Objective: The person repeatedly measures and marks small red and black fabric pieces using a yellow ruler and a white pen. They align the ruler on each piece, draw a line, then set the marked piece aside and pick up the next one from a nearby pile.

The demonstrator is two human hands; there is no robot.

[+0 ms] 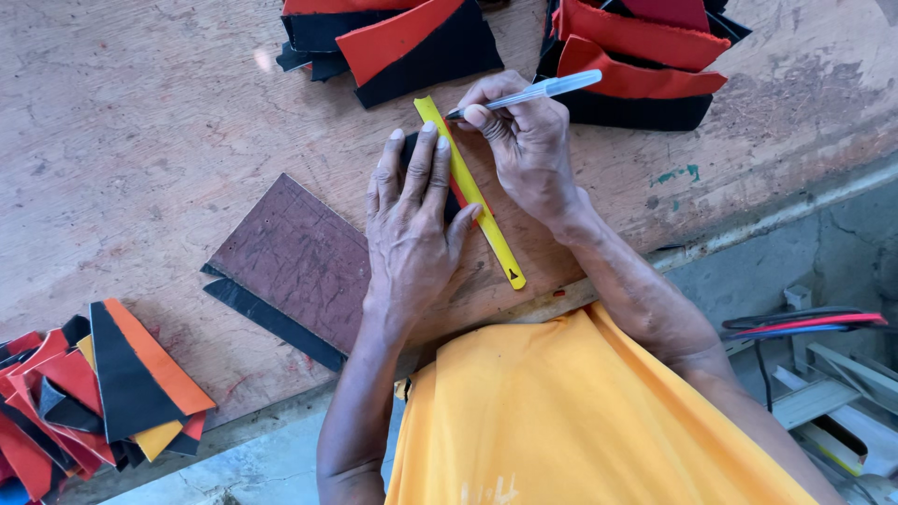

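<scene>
Clearly, a line was being marked in the head view. The left hand (pixel 412 224) was laid flat, fingers spread, and it pressed down on a yellow ruler (pixel 470 192) and on a small dark piece (pixel 453 202) of material under it. Only a bit of that piece could be seen, with a red edge just beside the ruler. The ruler lay slanted on the wooden table (pixel 140 131), near the person's body. The right hand (pixel 524 140) was closed around a clear pen (pixel 533 92), and the pen tip was held at the far end of the ruler, touching or almost touching; which one could not be told.

A brown board (pixel 299 257) lay beside the left hand, with a black strip (pixel 271 323) under its near edge. Stacks of red and black pieces (pixel 412 42) were set at the far side of the table, and more red, black and orange pieces (pixel 103 393) were heaped at the left edge.

The step in hand was judged to be drawing along the ruler. For the next move, the ruler would need to be kept pressed hard so it could not slip, and the pen would need to be pulled close along its edge.
</scene>
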